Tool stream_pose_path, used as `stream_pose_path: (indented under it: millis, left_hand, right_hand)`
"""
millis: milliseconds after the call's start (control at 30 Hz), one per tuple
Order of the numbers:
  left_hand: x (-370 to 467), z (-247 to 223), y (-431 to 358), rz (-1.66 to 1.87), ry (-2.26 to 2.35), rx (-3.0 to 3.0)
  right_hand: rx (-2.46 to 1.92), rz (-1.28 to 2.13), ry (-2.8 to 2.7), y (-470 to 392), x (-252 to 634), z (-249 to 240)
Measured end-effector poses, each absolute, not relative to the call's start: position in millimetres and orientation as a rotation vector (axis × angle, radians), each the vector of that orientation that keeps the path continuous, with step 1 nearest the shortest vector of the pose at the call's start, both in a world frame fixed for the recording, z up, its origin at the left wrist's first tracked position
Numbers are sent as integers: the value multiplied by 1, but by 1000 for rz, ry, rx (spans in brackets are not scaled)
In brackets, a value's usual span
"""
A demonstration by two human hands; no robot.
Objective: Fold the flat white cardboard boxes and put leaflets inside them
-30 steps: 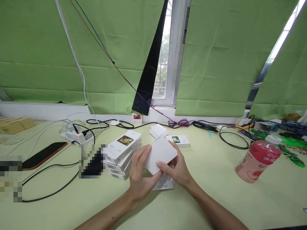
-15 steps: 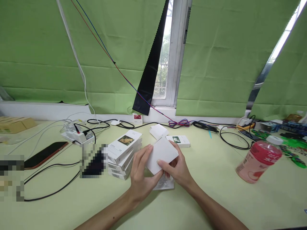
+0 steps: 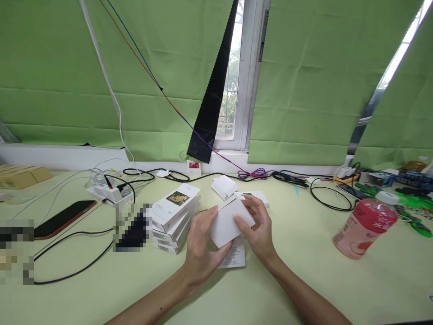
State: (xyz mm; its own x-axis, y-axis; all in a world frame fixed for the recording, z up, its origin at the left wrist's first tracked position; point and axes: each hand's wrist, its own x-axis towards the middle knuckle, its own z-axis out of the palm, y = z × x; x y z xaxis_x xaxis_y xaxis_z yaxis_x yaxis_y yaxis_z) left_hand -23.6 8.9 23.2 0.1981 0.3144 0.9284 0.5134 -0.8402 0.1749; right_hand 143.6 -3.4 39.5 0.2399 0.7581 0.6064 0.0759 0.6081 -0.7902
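1. White carton (image 3: 227, 225): it is held in both hands above the table (image 3: 291, 280), tilted, its plain pale face turned up toward the wearer. A thin dark line runs along its far edge.

2. Left hand (image 3: 199, 241): its fingers are bent and parted from the thumb by about the carton's width. The fingertips meet the upper left corner, and the thumb lies at the near lower edge, so the carton sits between them.

3. Right hand (image 3: 262, 232): its thumb rests on the carton's upper face, toward the right side. The other fingers curl beyond the right edge, with the topmost ones reaching over the far side. How firmly they press on the hidden underside, I cannot tell.

4. Beneath the carton, partly covered by it, a printed paper (image 3: 237, 257) lies on the table between the two hands.

5. Just left of the left hand stands a stack of boxes (image 3: 177, 201), the top one bearing a picture of yellow flowers.

6. Beyond the carton lie a white folded piece (image 3: 224, 186) and a flat box (image 3: 262, 199), the latter partly hidden by the right hand.

7. Well to the right stands a pink bottle (image 3: 365, 228).
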Motion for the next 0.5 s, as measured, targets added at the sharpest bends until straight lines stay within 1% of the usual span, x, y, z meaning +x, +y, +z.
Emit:
stream_pose_path:
  millis: [267, 500]
  left_hand:
    - [-23, 27, 7, -1564, -695, -2361]
    - [-25, 27, 9, -1473, -649, -2432]
  right_hand:
    - [-801, 588, -1388, 5, 157, 40]
    - [-803, 650, -1482, 6, 168, 53]
